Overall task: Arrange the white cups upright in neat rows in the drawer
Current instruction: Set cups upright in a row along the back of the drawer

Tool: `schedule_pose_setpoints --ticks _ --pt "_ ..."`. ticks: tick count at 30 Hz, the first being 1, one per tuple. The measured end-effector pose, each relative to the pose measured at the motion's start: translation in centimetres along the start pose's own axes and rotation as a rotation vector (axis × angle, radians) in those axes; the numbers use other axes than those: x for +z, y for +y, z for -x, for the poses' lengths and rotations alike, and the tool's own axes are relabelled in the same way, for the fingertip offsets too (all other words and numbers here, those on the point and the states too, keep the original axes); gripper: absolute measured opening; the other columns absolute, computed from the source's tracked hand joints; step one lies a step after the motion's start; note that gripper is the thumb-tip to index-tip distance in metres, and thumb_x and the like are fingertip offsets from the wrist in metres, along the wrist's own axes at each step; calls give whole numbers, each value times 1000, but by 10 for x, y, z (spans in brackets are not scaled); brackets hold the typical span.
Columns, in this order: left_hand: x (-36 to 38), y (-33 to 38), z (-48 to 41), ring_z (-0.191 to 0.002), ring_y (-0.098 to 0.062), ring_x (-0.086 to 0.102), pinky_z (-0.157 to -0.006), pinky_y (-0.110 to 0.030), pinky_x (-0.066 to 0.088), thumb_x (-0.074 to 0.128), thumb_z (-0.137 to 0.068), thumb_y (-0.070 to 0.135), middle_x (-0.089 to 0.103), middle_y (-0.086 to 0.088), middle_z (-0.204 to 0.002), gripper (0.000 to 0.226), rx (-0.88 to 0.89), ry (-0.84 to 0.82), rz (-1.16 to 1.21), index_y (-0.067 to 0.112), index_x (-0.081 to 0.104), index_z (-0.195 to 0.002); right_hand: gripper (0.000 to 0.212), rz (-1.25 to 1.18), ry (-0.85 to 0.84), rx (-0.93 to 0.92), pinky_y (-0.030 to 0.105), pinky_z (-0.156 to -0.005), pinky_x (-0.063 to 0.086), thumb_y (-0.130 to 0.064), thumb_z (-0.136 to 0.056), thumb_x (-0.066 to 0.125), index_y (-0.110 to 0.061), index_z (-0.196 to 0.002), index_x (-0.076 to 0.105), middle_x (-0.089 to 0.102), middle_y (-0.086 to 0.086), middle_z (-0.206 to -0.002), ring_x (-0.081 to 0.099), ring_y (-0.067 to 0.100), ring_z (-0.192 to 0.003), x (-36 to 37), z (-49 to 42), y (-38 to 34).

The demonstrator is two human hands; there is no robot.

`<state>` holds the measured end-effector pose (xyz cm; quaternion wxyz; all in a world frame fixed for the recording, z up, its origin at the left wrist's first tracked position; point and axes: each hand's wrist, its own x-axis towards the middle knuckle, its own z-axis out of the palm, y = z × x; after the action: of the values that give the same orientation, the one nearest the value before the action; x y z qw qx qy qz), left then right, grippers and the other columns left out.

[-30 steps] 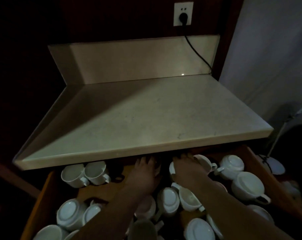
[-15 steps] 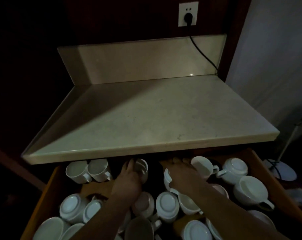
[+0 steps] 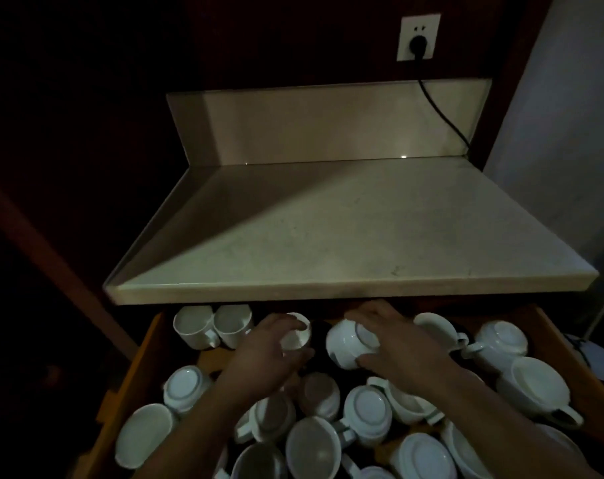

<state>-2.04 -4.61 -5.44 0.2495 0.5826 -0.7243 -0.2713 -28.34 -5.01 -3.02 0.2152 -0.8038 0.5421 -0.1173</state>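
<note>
Left grip (image 3: pixel 269 354) grasping white cup (image 3: pixel 297 338), right grip (image 3: pixel 397 344) grasping tipped cup (image 3: pixel 345 344), countertop (image 3: pixel 328 236) overhanging drawer (image 3: pixel 138 361), jumbled cups (image 3: pixel 366 416) around

Open wooden drawer (image 3: pixel 145 357), lower part of frame; its rear edge sits under a pale stone countertop (image 3: pixel 328 236). The drawer floor carries white cups (image 3: pixel 312 447). Upper left of drawer: left upright cup (image 3: pixel 193 326) and right upright cup (image 3: pixel 233 324), side by side, touching. Elsewhere the cups are jumbled and crowded. Inverted cup (image 3: pixel 186 387) at left, another inverted cup (image 3: pixel 366 409) at centre, wide upright cup (image 3: pixel 532 385) at right.

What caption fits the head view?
Left hand grips one white cup, right hand a second cup, in the cluttered drawer.
</note>
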Motion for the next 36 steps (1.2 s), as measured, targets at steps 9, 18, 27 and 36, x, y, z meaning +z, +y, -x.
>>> schedule_pose_setpoints --ticks 9,18,27,36 --pt "-44 53 11 -113 -49 61 -90 -58 45 81 -80 32 64 -28 -125 55 -185 -265 1043 15 64 -129 42 -991 -41 152 42 -95 60 -15 -87 80 -35 -123 71 74 -8 -122 70 15 -112 -55 -5 -63" --pt "-40 70 16 -96 -48 69 -86 -52 53 74 -84 47 73 -25 -102 43 -508 -68 1001 14 73 -111 60 -182 217 -67 16 -105 38 -45 -94 67 -43 -148 41 36 -27 -143 38 -4 -130 -40 16 -96" --pt "-43 108 41 -67 -28 72 -86 -56 58 62 -93 51 69 2 -50 35 -567 40 983 18 64 -83 92 207 110 -119 25 -120 10 -48 -89 59 -30 -161 6 12 -6 -166 14 15 -154 -5 29 -98" --pt "-38 41 28 -88 -2 64 -82 -30 53 55 -96 54 71 8 -108 36 -240 -58 -90 26 67 -116 60 -209 163 175 30 -83 55 -58 -65 83 -42 -114 51 60 -20 -112 61 0 -99 -4 21 -50"
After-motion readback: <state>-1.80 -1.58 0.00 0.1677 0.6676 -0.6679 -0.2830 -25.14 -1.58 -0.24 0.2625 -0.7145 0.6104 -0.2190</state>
